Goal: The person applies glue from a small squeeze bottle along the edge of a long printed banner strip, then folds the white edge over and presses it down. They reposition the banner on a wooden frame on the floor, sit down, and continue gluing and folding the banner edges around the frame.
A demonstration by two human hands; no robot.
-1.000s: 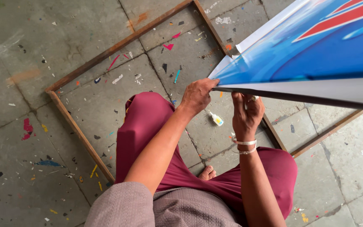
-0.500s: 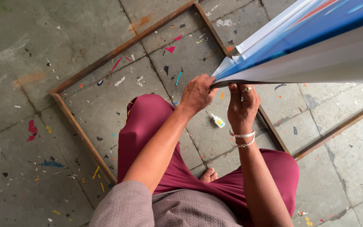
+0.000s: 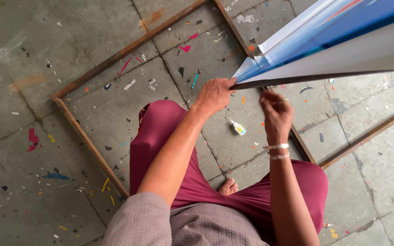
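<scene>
The left hand [image 3: 214, 94] grips the near corner of a large blue and white sheet [image 3: 343, 41], its fingers closed over the edge where the sheet folds back on itself. The right hand [image 3: 277, 114], just to the right of it, is raised with its fingers curled toward the same dark lower edge; whether they actually pinch the sheet cannot be told. 2 pale bangles [image 3: 277, 151] sit on the right wrist. The sheet is held up off the ground and runs away to the far right. Below the hands a wooden frame [image 3: 87, 145] lies flat on the stone floor [image 3: 19, 54], which is speckled with paint flecks and scraps. A small glue bottle [image 3: 238, 128] lies on the floor inside the frame, between the 2 forearms.
</scene>
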